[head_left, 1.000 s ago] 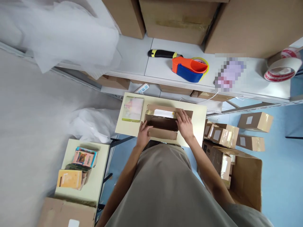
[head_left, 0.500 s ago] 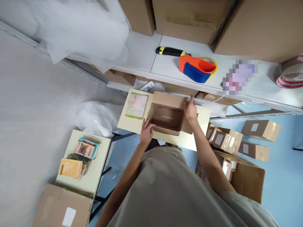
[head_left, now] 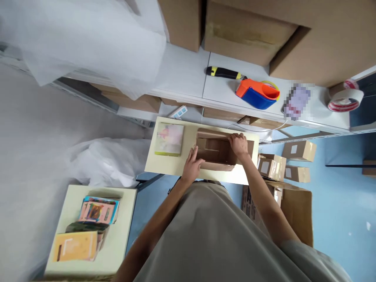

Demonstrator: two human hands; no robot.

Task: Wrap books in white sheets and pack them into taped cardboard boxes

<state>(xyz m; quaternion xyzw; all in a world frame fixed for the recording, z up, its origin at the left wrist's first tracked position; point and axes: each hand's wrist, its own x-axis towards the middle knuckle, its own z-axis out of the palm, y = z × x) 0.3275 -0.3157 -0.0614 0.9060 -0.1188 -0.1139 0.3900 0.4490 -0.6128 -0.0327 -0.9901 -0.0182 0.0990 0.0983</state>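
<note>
An open cardboard box (head_left: 217, 166) lies on the small cream table, its inside facing up. At its near left corner is my left hand (head_left: 192, 165), the fingers along the left wall and the thumb over the near edge. My right hand (head_left: 239, 145) is curled over the far edge toward the right end and grips the cardboard there. A flap (head_left: 249, 150) sticks out at the box's right end. Left of the box, on the same table (head_left: 152, 164), lies a book with a pale pink cover and a green-yellow edge (head_left: 169, 139).
The white shelf (head_left: 188, 70) ahead holds a box cutter (head_left: 225, 73), an orange and blue tape dispenser (head_left: 258, 94), a blurred phone (head_left: 297, 101) and tape rolls (head_left: 346, 100). Books (head_left: 76, 246) lie on a side table at left. Taped cartons (head_left: 299, 150) stand at right.
The box's far flap, spread outward before, now stands up narrower along the edge. My right hand has curled its fingers over that edge. Box and left hand sit farther right of the book.
</note>
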